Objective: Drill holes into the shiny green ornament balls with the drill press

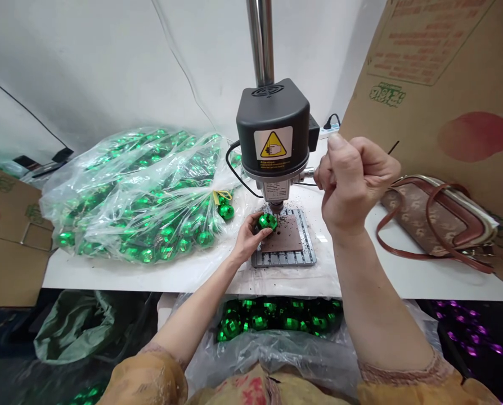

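Observation:
A small green mirrored disco ball sits between the fingers and thumb of my left hand. That hand is at the left side of the drill press base, with the ball beside the chuck. Whether the ball touches the drill bit I cannot tell. My right hand is closed in a fist on the feed handle at the right of the drill press head. Most of the handle is hidden behind the fingers. Dark shavings lie on the brown plate under the chuck.
A large clear bag of green balls covers the table's left part. In front of the table, another plastic bag holds green balls. A brown handbag and a tall cardboard box stand right. Purple balls lie lower right.

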### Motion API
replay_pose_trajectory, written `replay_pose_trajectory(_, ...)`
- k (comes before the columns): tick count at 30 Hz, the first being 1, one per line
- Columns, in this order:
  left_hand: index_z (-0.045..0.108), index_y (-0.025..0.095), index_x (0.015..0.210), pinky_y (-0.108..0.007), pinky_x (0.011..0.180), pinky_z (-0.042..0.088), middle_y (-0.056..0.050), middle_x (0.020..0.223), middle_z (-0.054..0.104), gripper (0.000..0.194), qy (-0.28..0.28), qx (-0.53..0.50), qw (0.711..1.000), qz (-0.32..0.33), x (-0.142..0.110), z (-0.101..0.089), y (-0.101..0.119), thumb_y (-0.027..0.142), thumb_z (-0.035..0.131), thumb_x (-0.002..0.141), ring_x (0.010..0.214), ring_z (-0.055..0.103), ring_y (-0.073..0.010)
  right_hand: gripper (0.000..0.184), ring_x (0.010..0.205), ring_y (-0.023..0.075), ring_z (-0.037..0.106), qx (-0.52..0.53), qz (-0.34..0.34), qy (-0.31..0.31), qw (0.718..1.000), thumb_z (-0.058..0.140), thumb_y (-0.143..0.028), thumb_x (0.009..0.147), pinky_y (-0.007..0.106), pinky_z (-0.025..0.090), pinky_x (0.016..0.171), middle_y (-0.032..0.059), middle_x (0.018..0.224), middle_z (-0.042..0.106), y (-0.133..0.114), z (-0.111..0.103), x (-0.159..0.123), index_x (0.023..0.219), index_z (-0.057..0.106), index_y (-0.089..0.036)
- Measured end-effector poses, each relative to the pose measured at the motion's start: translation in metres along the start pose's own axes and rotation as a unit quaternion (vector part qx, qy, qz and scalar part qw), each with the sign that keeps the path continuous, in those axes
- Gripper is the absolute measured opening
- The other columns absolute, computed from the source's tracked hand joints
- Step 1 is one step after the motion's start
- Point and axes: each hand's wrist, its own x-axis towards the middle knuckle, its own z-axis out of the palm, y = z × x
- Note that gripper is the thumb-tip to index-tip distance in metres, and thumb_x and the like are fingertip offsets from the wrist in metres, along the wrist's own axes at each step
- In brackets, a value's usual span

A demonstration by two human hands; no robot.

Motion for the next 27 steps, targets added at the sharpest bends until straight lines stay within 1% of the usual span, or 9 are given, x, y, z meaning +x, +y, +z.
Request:
replay_pose_trajectory(4,0.057,0.018,0.127,-0.044,0.108,0.045,-0.013,0.128,0.065,0.065,-0.019,0.030,0.999,0.001,-0.001,0.001,0.000,0.049,0.080,0.075,0.123,0.060,-0.0299,0.054,0.043,0.0049,0.025,-0.007,0.021,0.008,1.000,0.057,-0.044,0.090,0.028,0.024,0.047,-0.0054,0.046,0.025,-0.003,0.005,0.009,0.054,0.024,-0.021)
replay_pose_trajectory(8,0.057,0.019,0.129,-0.045,0.110,0.044,-0.012,0.128,0.065,0.065,-0.025,0.048,0.998,0.014,0.000,0.004,-0.001,0.047,0.080,0.075,0.125,0.058,-0.0303,0.054,0.043,0.0035,0.023,-0.015,0.024,-0.006,1.000,0.055,-0.047,0.092,0.027,0.025,0.047,-0.0058,0.048,0.026,-0.005,0.010,0.021,0.055,0.023,-0.022)
replay_pose_trajectory(11,0.058,0.019,0.127,-0.045,0.109,0.044,-0.012,0.127,0.065,0.065,-0.033,0.067,0.997,0.026,0.000,0.006,0.002,0.047,0.081,0.073,0.123,0.059,-0.0303,0.054,0.046,0.0031,0.024,-0.036,0.027,-0.022,0.999,0.049,-0.052,0.093,0.026,0.026,0.048,-0.0056,0.051,0.024,-0.002,0.011,0.025,0.058,0.022,-0.022)
replay_pose_trajectory(16,0.062,0.020,0.122,-0.048,0.112,0.041,-0.011,0.130,0.061,0.061,-0.052,0.151,0.986,0.049,-0.002,0.013,0.009,0.043,0.084,0.070,0.126,0.056,-0.0314,0.053,0.049,0.0038,0.029,-0.059,0.012,-0.037,0.998,0.045,-0.057,0.093,0.024,0.028,0.050,-0.0047,0.053,0.025,0.002,0.009,0.025,0.060,0.023,-0.022)
replay_pose_trajectory(20,0.059,0.019,0.124,-0.047,0.107,0.046,-0.011,0.122,0.064,0.058,-0.075,0.127,0.987,0.065,-0.004,0.019,0.009,0.038,0.081,0.074,0.117,0.061,-0.0293,0.053,0.050,0.0047,0.031,-0.065,0.026,-0.037,0.997,0.046,-0.058,0.093,0.024,0.030,0.050,-0.0043,0.053,0.027,0.001,0.010,0.026,0.060,0.023,-0.022)
replay_pose_trajectory(23,0.057,0.019,0.127,-0.047,0.109,0.046,-0.012,0.126,0.063,0.060,-0.073,0.116,0.989,0.052,-0.005,0.021,0.008,0.038,0.081,0.075,0.120,0.060,-0.0300,0.054,0.048,0.0041,0.028,-0.047,0.038,-0.034,0.998,0.049,-0.056,0.092,0.025,0.029,0.049,-0.0049,0.051,0.027,-0.001,0.010,0.026,0.059,0.022,-0.022)
replay_pose_trajectory(25,0.058,0.020,0.127,-0.047,0.110,0.045,-0.012,0.128,0.062,0.060,-0.071,0.114,0.990,0.042,-0.006,0.021,0.007,0.040,0.082,0.075,0.122,0.058,-0.0308,0.054,0.047,0.0033,0.026,-0.044,0.033,-0.037,0.998,0.049,-0.056,0.092,0.024,0.028,0.048,-0.0054,0.050,0.026,-0.003,0.010,0.026,0.059,0.022,-0.022)
replay_pose_trajectory(27,0.059,0.019,0.126,-0.047,0.109,0.045,-0.012,0.126,0.062,0.059,-0.073,0.102,0.991,0.037,-0.006,0.021,0.006,0.042,0.081,0.076,0.121,0.059,-0.0304,0.054,0.046,0.0027,0.025,-0.039,0.024,-0.042,0.998,0.049,-0.056,0.092,0.023,0.027,0.047,-0.0056,0.050,0.026,-0.004,0.009,0.026,0.058,0.023,-0.022)
